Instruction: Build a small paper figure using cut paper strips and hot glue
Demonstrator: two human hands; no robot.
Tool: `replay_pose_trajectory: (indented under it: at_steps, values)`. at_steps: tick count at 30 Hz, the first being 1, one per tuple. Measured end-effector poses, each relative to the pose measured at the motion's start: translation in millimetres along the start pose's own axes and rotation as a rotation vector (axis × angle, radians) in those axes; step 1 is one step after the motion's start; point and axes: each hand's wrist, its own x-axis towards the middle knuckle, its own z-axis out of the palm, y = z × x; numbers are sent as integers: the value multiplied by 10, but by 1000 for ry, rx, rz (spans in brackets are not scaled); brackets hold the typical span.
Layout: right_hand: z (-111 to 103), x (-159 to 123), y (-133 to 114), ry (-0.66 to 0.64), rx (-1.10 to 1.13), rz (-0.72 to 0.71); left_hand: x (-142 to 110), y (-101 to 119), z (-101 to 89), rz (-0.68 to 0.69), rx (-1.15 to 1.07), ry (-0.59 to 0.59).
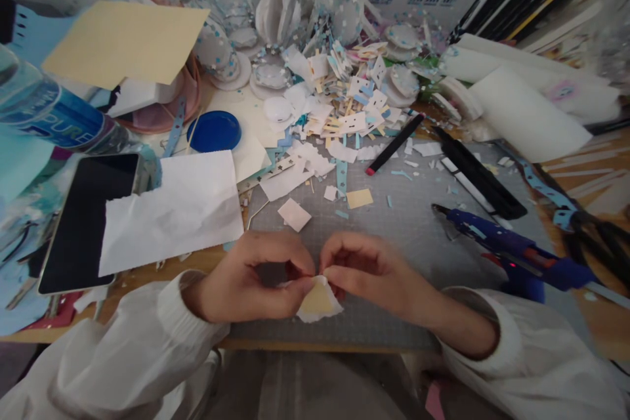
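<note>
A dark-screened phone [83, 230] lies partly under white paper [177, 213]; the left hand [233, 275] pinches a small cream-and-white paper piece [319, 298] over the grey mat [403, 230]; the right hand [386, 275] pinches its far edge too; they seem to be shaping that edge, which calls for light, even fingertip pressure; rightward lies a blue glue gun [512, 248].

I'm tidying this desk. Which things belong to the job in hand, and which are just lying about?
Likely the job's:
yellow-and-white paper piece, pinched by left hand and right hand
gray cutting mat beneath
blue glue gun

Seemingly lying about:
smartphone
water bottle
blue disc
</note>
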Motion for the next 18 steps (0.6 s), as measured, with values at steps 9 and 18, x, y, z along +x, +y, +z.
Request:
replay_pose_trajectory:
  at_steps: [9, 18]
  values:
    - [23, -2, 12, 28, -134, -39, 7, 12, 5, 23, 20, 19]
    - [21, -19, 62, 43, -318, -130, 13, 0, 22, -18, 34, 67]
